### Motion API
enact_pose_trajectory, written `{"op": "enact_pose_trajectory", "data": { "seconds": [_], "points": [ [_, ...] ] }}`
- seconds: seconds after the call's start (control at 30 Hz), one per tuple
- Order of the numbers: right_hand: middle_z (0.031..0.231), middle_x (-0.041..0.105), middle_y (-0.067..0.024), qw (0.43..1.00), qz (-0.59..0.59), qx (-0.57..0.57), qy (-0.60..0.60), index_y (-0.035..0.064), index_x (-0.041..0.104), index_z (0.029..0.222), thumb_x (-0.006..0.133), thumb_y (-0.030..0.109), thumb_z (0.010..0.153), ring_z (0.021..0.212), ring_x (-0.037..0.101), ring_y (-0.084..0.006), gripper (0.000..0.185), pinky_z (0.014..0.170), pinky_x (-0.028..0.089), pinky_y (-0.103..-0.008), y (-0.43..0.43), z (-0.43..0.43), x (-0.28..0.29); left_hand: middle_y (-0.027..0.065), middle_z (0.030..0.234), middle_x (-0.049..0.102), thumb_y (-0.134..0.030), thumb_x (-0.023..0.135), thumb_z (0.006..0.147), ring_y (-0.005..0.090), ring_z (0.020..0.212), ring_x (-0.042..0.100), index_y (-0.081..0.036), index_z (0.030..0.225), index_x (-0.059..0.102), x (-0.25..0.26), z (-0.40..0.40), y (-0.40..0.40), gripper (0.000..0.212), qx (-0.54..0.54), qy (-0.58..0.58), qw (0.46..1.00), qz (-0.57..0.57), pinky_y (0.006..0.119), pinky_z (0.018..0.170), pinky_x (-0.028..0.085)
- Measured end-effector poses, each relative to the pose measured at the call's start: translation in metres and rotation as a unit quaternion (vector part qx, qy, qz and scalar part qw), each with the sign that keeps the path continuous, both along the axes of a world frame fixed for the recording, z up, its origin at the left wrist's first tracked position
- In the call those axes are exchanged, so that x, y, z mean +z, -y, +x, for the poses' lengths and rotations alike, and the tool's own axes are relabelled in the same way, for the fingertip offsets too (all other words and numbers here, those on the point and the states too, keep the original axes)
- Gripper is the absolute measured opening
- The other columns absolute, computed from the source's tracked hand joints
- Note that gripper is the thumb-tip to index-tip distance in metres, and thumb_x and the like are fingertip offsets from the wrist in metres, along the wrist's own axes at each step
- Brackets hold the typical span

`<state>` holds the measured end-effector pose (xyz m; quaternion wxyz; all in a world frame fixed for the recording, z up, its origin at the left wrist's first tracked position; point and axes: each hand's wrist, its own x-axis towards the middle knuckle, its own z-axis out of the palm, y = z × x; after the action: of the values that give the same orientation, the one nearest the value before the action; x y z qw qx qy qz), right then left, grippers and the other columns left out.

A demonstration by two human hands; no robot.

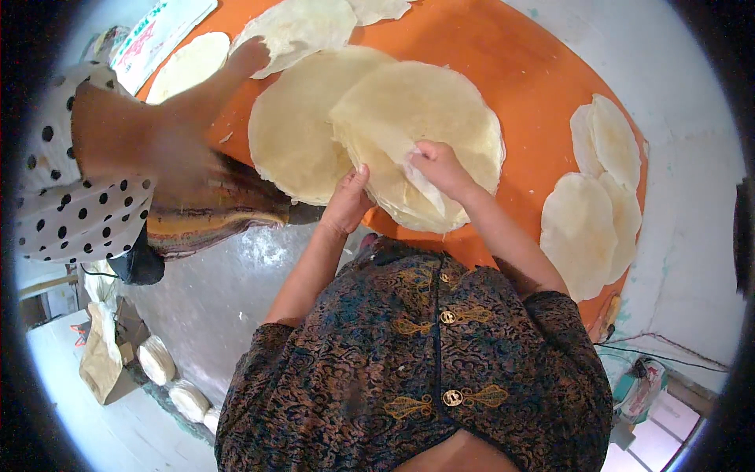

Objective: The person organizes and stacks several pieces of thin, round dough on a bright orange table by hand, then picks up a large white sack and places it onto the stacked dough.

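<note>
Before me on the orange table lie two overlapping stacks of large, thin, round flatbread sheets. The right stack (439,97) rests partly over the left stack (295,127). My left hand (349,202) grips the near left edge of the right stack, thumb on top; its fingers are partly hidden beneath. My right hand (441,168) pinches a pale, folded-up flap (426,187) of a thin sheet above that stack. The flap hangs down toward the stack's near edge.
The orange table (531,76) bears smaller flatbread sheets (578,236) at the right. At left, a co-worker's hand (250,58) reaches to a torn sheet (307,29). A printed sack (156,44) lies at the far left. Stacked flatbreads (156,360) stand low behind at left.
</note>
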<state>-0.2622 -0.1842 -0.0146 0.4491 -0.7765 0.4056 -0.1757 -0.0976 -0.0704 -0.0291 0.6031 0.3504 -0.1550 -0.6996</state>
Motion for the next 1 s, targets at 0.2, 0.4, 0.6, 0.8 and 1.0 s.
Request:
{"op": "enact_pose_trajectory", "data": {
  "seconds": [0.2,0.4,0.6,0.8,1.0],
  "points": [
    [0.080,0.061,-0.0029,0.908,0.313,-0.152,0.235,-0.0002,0.059,0.095,0.053,0.013,0.085,0.067,0.056,-0.0102,0.018,0.061,0.046,-0.0246,0.009,-0.015,0.008,0.0112,0.127,0.044,-0.038,0.046,0.090,0.0249,0.116,0.045,-0.003,0.130,0.031,0.003,-0.002,0.002,0.055,-0.019,-0.002,1.000,0.012,0.042,0.099,0.035],
    [0.080,0.060,-0.0033,0.947,0.250,-0.092,0.182,-0.0006,0.060,0.093,0.054,0.013,0.083,0.068,0.055,-0.0099,0.018,0.061,0.045,-0.0254,0.001,-0.011,0.006,0.0102,0.119,0.051,-0.031,0.045,0.092,0.0229,0.107,0.052,-0.001,0.126,0.036,0.006,-0.009,0.003,0.046,0.015,0.088,0.996,0.027,0.039,0.090,0.044],
    [0.079,0.060,-0.0059,0.967,0.206,-0.069,0.134,-0.0015,0.061,0.091,0.059,0.021,0.080,0.070,0.055,-0.0123,0.025,0.062,0.045,-0.0277,-0.006,-0.011,0.016,0.0122,0.113,0.054,-0.034,0.042,0.092,0.0239,0.098,0.057,-0.001,0.122,0.040,0.020,-0.015,0.000,0.045,0.023,0.078,0.995,0.049,0.040,0.081,0.049],
    [0.082,0.061,-0.0140,1.000,-0.010,-0.005,-0.022,-0.0015,0.057,0.095,0.066,0.038,0.072,0.075,0.059,-0.0228,0.046,0.068,0.046,-0.0328,-0.027,0.002,0.059,0.0127,0.106,0.056,-0.037,0.042,0.092,0.0242,0.092,0.059,-0.002,0.119,0.043,0.021,-0.030,0.004,0.044,0.019,0.081,0.994,0.065,0.039,0.072,0.052],
    [0.082,0.061,-0.0167,0.995,-0.070,0.021,-0.068,0.0018,0.056,0.090,0.061,0.034,0.072,0.074,0.059,-0.0330,0.037,0.067,0.046,-0.0395,-0.043,-0.008,0.070,0.0100,0.104,0.057,-0.029,0.048,0.090,0.0232,0.088,0.060,-0.003,0.118,0.043,0.031,-0.045,-0.002,0.038,0.036,0.053,0.997,0.044,0.041,0.070,0.053]
  ]
}}
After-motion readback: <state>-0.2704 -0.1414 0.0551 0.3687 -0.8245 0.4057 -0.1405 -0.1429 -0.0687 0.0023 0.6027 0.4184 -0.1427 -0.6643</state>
